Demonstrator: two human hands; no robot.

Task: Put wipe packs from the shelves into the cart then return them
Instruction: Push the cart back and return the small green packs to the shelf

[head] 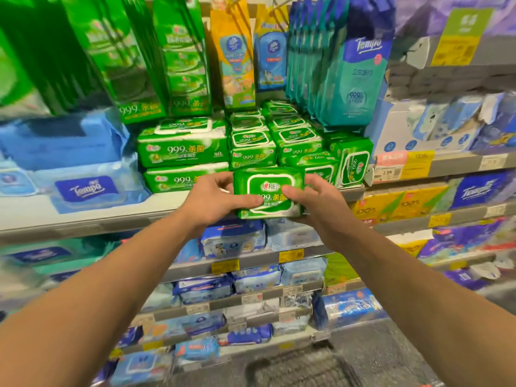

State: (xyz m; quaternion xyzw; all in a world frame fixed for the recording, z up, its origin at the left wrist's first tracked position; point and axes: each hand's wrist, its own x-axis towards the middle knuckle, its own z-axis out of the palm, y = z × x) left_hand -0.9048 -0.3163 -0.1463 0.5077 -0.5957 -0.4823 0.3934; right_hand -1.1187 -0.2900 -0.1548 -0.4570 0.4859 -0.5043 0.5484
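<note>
A small green wipe pack (269,182) with a white-edged lid is held in both my hands just in front of the shelf edge (83,219). My left hand (215,201) grips its left side, thumb across the front. My right hand (312,202) grips its right side and bottom corner. Behind it, more green wipe packs (251,143) are stacked in rows on the shelf, with two larger green packs (181,148) stacked to their left. The dark mesh cart (301,370) is blurred at the bottom of the view, below my arms.
Blue Tempo wipe packs (89,188) lie left on the same shelf. Tall green, yellow and teal packs (349,79) hang above. Lower shelves hold blue wipe packs (231,238). Tissue packs (446,127) and yellow price tags (418,163) fill the right shelving.
</note>
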